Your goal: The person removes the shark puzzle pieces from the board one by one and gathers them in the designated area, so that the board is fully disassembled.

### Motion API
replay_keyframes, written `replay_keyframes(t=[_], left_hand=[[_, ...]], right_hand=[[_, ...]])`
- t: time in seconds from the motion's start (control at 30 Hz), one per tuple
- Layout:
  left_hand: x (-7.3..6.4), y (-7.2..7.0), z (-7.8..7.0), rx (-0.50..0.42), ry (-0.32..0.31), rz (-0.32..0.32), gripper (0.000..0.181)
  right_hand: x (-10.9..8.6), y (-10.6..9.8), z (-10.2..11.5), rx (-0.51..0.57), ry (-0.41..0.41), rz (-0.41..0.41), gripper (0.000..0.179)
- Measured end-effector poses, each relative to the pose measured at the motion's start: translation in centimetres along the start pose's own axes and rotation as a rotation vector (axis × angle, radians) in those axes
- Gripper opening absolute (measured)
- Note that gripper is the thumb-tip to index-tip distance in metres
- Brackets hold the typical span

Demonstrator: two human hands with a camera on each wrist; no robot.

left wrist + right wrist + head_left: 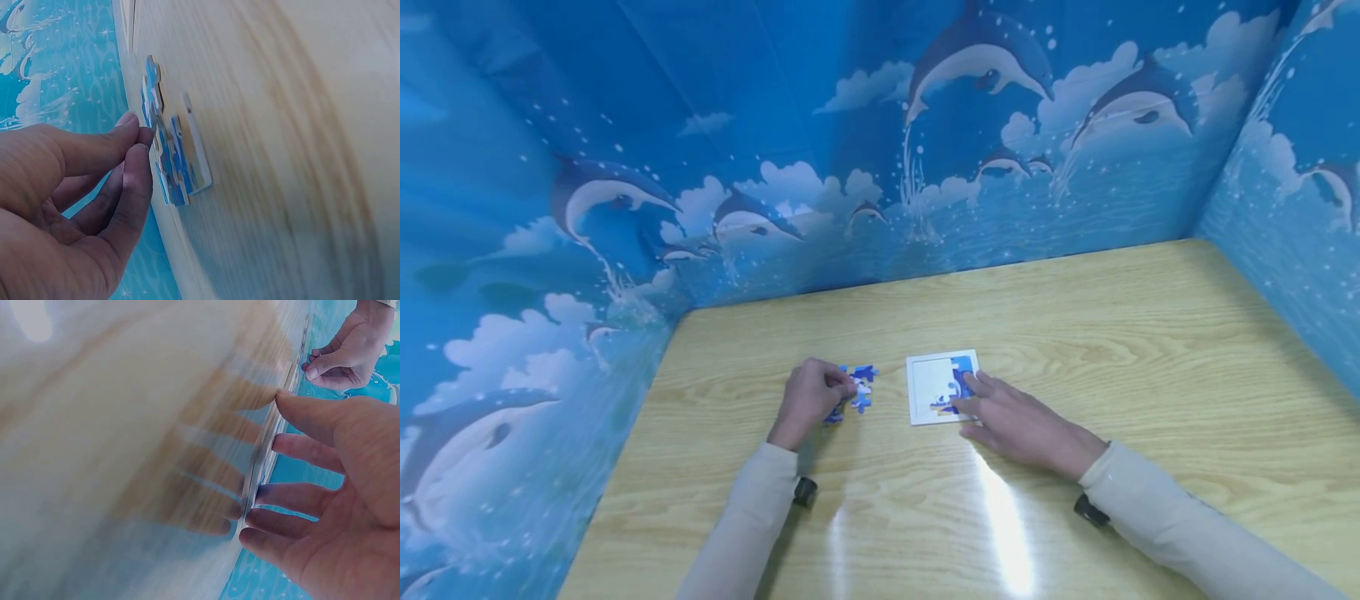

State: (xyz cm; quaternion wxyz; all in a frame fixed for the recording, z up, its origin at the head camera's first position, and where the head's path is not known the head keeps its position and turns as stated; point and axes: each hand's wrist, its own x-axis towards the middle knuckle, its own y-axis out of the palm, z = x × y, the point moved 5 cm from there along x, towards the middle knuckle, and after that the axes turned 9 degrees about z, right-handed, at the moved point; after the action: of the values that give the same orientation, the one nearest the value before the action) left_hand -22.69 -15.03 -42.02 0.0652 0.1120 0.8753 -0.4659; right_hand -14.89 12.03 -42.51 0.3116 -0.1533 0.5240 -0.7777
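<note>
A white square puzzle tray (931,379) lies on the table, with blue joined pieces (959,379) along its right side and bottom. Left of it is a small cluster of loose blue jigsaw pieces (861,392), seen nearly edge-on in the left wrist view. My left hand (811,400) is over that cluster's left side, thumb and fingertips pinched together at a puzzle piece mostly hidden by them. Over the tray's right edge my right hand (1011,421) rests with fingers spread and fairly straight, fingertips touching the tray and its pieces.
The wood-grain table (1120,333) is backed by a blue dolphin-print sheet (820,150) along its far side, left and right. Bright glare streaks cross the table in front of the tray. Dark wrist devices (805,492) sit under both cuffs.
</note>
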Motion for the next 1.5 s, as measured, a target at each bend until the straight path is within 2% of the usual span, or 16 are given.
replay_keyframes(t=[0.27, 0.67, 0.93, 1.17, 1.5], left_hand=[[0.1, 0.8, -1.0, -0.036, 0.061, 0.035, 0.007], [-0.1, 3.5, -5.3, 0.033, 0.208, 0.118, 0.005], [0.0, 5.5, -7.4, 0.038, 0.287, 0.185, 0.011], [-0.1, 6.9, -8.8, 0.034, 0.304, 0.245, 0.015], [-0.1, 7.5, -9.2, 0.067, 0.256, 0.245, 0.019]], right_hand=[[0.0, 0.0, -0.1, -0.007, 0.004, 0.000, 0.043], [0.1, 0.0, -0.1, -0.008, 0.007, 0.002, 0.043], [0.2, -0.1, -0.3, 0.001, 0.025, 0.011, 0.042], [0.3, 0.0, -0.4, 0.004, 0.046, 0.025, 0.042], [-0.2, -0.3, -0.6, 0.016, 0.036, 0.009, 0.041]])
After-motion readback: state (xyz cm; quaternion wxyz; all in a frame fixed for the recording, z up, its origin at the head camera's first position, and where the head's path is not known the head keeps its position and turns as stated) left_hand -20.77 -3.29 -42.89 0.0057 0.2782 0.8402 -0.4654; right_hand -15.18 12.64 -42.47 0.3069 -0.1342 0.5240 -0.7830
